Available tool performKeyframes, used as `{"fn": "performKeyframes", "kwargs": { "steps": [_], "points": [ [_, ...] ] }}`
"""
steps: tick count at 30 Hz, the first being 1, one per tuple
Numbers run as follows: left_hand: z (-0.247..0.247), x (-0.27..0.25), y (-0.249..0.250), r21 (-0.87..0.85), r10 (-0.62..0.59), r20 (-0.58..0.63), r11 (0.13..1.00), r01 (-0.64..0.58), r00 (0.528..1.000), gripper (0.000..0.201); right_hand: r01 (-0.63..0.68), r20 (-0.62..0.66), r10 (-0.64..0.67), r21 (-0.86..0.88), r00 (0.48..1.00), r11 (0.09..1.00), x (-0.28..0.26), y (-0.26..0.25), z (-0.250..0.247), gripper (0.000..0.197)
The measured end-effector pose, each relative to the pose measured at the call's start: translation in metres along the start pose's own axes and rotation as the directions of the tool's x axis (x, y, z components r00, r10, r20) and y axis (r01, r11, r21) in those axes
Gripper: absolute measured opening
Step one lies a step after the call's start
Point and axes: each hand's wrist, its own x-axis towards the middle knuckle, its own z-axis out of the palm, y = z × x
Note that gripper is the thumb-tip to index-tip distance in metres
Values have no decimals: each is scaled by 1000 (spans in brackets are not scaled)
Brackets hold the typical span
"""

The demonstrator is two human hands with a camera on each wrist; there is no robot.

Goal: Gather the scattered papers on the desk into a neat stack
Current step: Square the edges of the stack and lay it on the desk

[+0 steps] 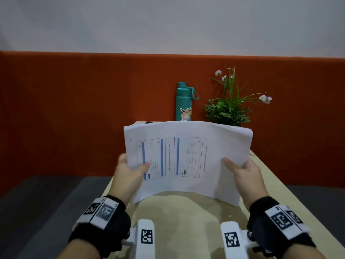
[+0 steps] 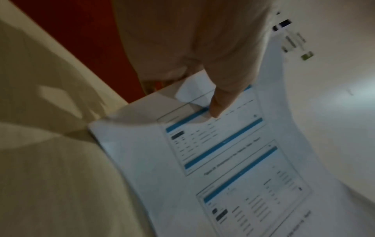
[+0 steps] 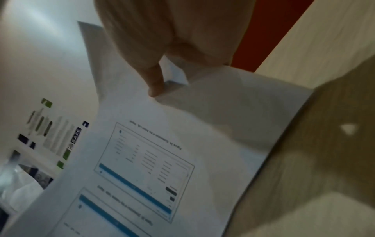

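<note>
1. You hold the papers (image 1: 188,161) lifted off the desk (image 1: 186,217), the sheaf bowed upward in the middle between your two hands, printed tables facing you.
2. Your left hand (image 1: 128,174) is clamped on the sheaf's left edge, thumb pressed on the top sheet and the fingers hidden behind it; your right hand (image 1: 244,174) grips the right edge the same way, thumb on top.
3. The far edge above your right hand looks fanned, with several sheet edges showing, so the stack is gathered but probably not yet squared.
4. Risk: a thumb-only pinch on a bowed sheaf could let inner sheets slide out from between your hands, most likely if you loosen one side before the lower edge rests on the desk.
5. Risk: squeezing your hands closer would deepen the bow and could crease the top sheet; the left wrist view already shows a small curled corner beside your thumb.
6. Beyond your hands, a teal bottle (image 1: 183,101) and a potted plant (image 1: 229,107) stand against the orange partition (image 1: 74,109); tipping the sheaf forward to tap it could reach them.
7. The desk below your hands looks bare, so nothing seems to block setting the stack down there.
</note>
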Motion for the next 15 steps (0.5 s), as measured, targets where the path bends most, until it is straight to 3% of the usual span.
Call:
{"fn": "performKeyframes", "kwargs": {
  "steps": [2, 3, 5, 6, 7, 8, 10, 11, 13, 15],
  "points": [
    [-4, -2, 19, 226, 195, -187, 962, -151, 963, 68, 53, 16, -52, -20, 999, 998, 1, -10, -3, 13],
    [-4, -6, 34, 385, 363, -224, 886, -260, 905, 78, 95, 26, -94, -42, 995, 995, 2, -20, -3, 14],
    [3, -17, 67, 644, 662, -110, 616, -454, 742, 90, 195, 64, -188, -110, 980, 975, 3, -42, -2, 15],
    [9, -21, 82, 723, 738, -23, 479, -498, 675, 95, 254, 92, -242, -159, 966, 954, 3, -54, 0, 16],
    [16, -25, 96, 769, 755, 60, 383, -512, 653, 99, 315, 124, -294, -215, 948, 924, 2, -67, 2, 15],
    [23, -25, 106, 774, 724, 132, 352, -527, 677, 102, 378, 158, -346, -269, 925, 886, 1, -78, 4, 14],
    [33, -19, 118, 712, 617, 258, 399, -578, 744, 90, 484, 222, -430, -393, 875, 782, -3, -101, 6, 7],
    [36, -14, 119, 654, 583, 294, 455, -604, 757, 72, 521, 251, -458, -466, 853, 715, -5, -110, 8, 5],
    [38, -7, 116, 514, 578, 274, 588, -625, 769, 30, 545, 273, -491, -603, 827, 582, -9, -120, 9, 6],
    [34, -3, 106, 448, 554, 197, 683, -577, 809, 16, 457, 128, -552, -726, 824, 514, -8, -116, 5, 15]
  ]
}}
